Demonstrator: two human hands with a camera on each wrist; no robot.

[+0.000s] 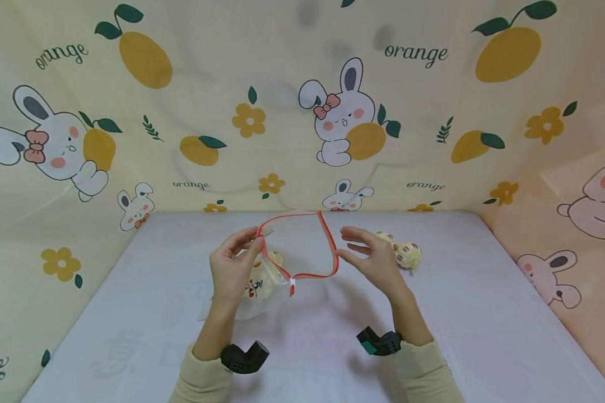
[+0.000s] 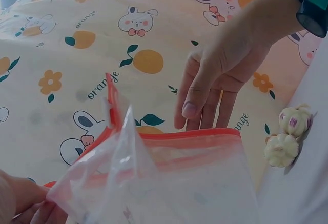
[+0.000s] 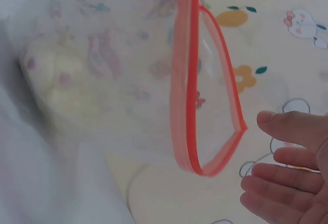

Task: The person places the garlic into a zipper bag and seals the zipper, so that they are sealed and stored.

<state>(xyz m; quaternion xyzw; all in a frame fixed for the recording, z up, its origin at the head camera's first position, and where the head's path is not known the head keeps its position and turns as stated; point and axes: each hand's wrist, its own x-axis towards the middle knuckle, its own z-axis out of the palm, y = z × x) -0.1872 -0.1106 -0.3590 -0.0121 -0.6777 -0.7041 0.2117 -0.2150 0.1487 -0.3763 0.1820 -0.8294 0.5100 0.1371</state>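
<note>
A clear zip bag (image 1: 327, 232) with a red rim stands with its mouth spread wide, facing up toward the head camera. My left hand (image 1: 234, 266) pinches the rim at its left side. Across the mouth, my right hand (image 1: 375, 260) has its fingers extended and apart, thumb tip right by the rim's right side; nothing is in its grip. Through the printed film in the right wrist view, pale garlic bulbs (image 3: 64, 83) show at the bag's bottom. A white slider (image 1: 292, 282) sits on the rim's near corner.
Two garlic bulbs (image 1: 408, 256) lie on the white table (image 1: 484, 336) just beyond my right hand. A patterned cloth (image 1: 282, 67) with rabbits and oranges rises behind the table and at both sides. Black devices (image 1: 244, 356) are worn on both wrists.
</note>
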